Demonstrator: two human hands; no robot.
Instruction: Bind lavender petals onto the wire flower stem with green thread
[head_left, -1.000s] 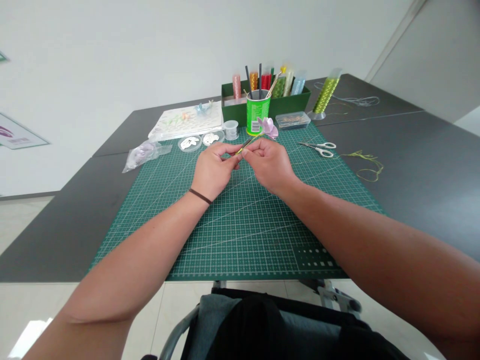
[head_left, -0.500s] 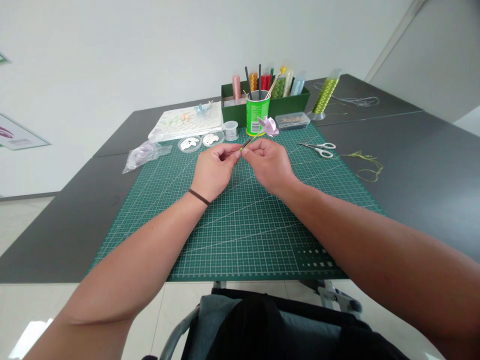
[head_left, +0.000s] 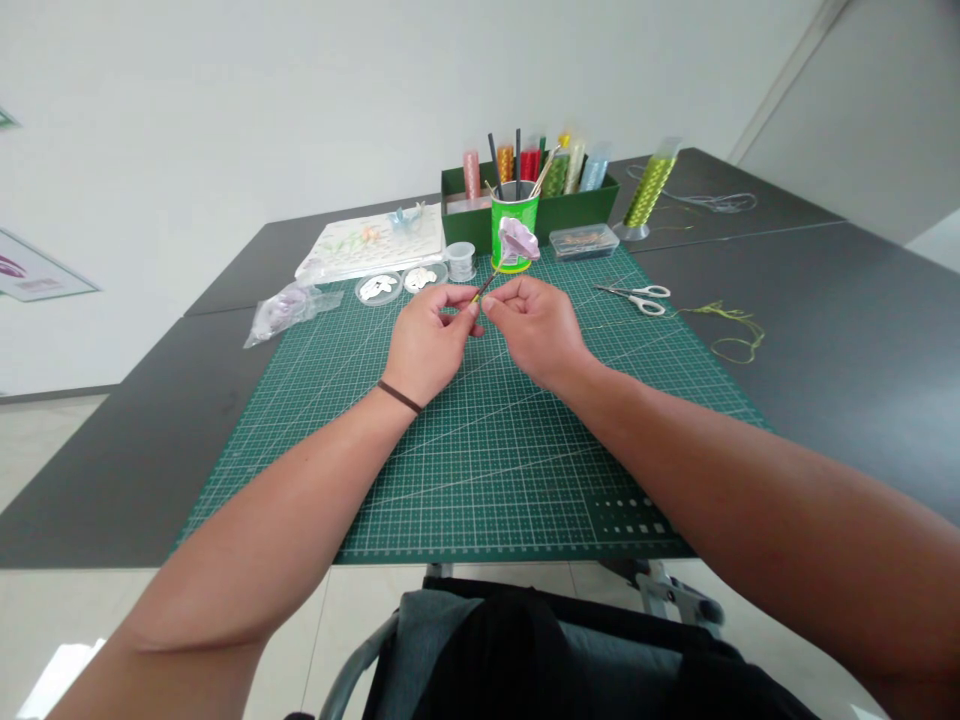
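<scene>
A lilac ribbon flower (head_left: pixel 517 240) sits at the top of a thin stem wrapped in green thread (head_left: pixel 487 287). The bloom stands in front of a green can (head_left: pixel 514 232). My left hand (head_left: pixel 431 330) and my right hand (head_left: pixel 536 325) face each other above the cutting mat, and their fingertips pinch the lower end of the stem between them. That end of the stem is hidden by my fingers. A dark band circles my left wrist.
The green cutting mat (head_left: pixel 480 480) lies on a dark table (head_left: pixel 847 350). Scissors (head_left: pixel 641 299), loose green thread (head_left: pixel 731 332), a spool of green wire (head_left: pixel 649 192), a dark green box (head_left: pixel 529 205), lids holding white pieces (head_left: pixel 378 288) and a clear bag (head_left: pixel 289 310) surround my hands.
The flower has swung left and its stem now stands more upright, with the bloom turned and showing larger. My hands have barely moved.
</scene>
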